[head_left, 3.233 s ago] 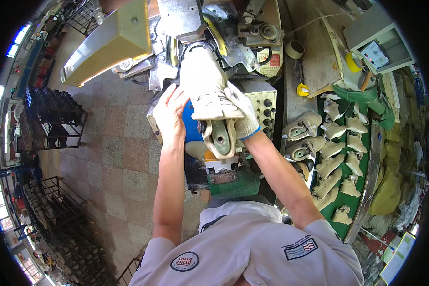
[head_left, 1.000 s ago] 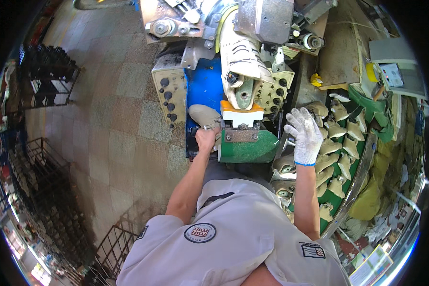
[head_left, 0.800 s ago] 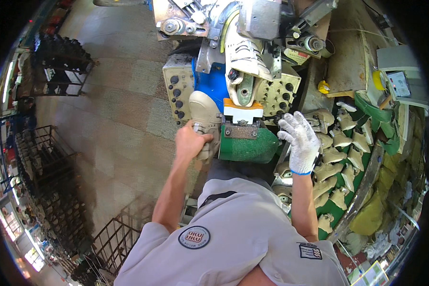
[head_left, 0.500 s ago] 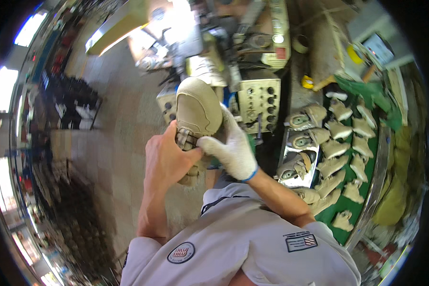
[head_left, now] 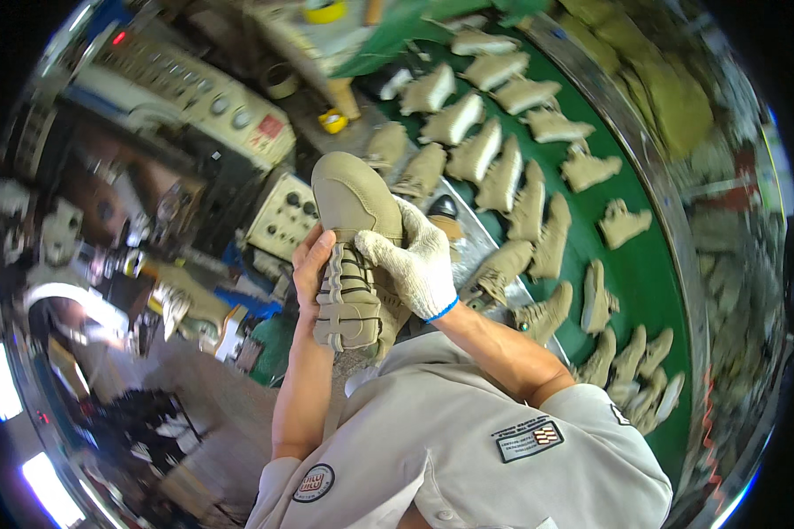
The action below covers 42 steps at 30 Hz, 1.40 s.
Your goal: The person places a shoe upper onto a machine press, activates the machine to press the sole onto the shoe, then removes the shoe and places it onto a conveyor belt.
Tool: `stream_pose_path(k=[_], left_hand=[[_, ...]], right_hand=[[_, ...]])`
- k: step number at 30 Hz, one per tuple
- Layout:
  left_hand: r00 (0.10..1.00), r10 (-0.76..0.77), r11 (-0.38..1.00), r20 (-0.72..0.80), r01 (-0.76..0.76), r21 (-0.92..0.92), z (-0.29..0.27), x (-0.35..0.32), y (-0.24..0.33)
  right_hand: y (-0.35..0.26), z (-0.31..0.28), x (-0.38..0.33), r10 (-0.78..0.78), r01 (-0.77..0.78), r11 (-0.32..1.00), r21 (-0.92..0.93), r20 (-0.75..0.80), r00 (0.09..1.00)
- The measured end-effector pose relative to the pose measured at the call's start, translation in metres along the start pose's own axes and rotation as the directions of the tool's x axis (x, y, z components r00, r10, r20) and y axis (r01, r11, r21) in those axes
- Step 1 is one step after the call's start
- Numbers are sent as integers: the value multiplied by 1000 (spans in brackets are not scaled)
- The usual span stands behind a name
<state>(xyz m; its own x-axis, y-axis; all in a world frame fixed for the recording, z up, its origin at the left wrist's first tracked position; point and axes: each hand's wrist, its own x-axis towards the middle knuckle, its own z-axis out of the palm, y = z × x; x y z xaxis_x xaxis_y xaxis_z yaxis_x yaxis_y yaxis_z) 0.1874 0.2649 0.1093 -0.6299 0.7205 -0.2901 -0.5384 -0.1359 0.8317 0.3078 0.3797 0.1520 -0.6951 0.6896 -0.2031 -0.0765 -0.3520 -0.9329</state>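
A green work surface (head_left: 648,278) curves away to the right of the grip, carrying many beige shoe uppers (head_left: 500,179); nearer the hands, a silvery tray (head_left: 478,236) lies along its inner edge. The bare left hand (head_left: 309,275) grasps the left side of a beige shoe (head_left: 355,207), thumb at the edge of the lacing. The right hand (head_left: 417,267), in a white knitted glove, grips the opposite side, thumb laid across near the top of the laces. The shoe sits between both hands, toe pointing away from the body. Left of the grip stands a cream control box (head_left: 282,220) with dark knobs; beyond it, machinery
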Motion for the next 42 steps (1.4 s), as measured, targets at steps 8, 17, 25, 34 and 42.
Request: stream_pose_path(k=[8, 17, 25, 34, 42], left_hand=[[814, -476, 779, 333, 566, -270, 161, 39, -86], [623, -704, 629, 342, 322, 708, 221, 69, -225], [669, -736, 431, 103, 346, 834, 182, 99, -250], [713, -692, 500, 114, 360, 787, 183, 78, -232], [857, -515, 612, 11, 358, 705, 79, 52, -184]], right_hand=[[-17, -145, -14, -104, 66, 992, -109, -401, 910], [84, -471, -95, 186, -6, 958, 287, -604, 775], [53, -622, -101, -223, -762, 267, -590, -807, 547], [225, -559, 43, 354, -730, 559, -392, -684, 638], [96, -458, 20, -642, -139, 1, -990, -107, 760]])
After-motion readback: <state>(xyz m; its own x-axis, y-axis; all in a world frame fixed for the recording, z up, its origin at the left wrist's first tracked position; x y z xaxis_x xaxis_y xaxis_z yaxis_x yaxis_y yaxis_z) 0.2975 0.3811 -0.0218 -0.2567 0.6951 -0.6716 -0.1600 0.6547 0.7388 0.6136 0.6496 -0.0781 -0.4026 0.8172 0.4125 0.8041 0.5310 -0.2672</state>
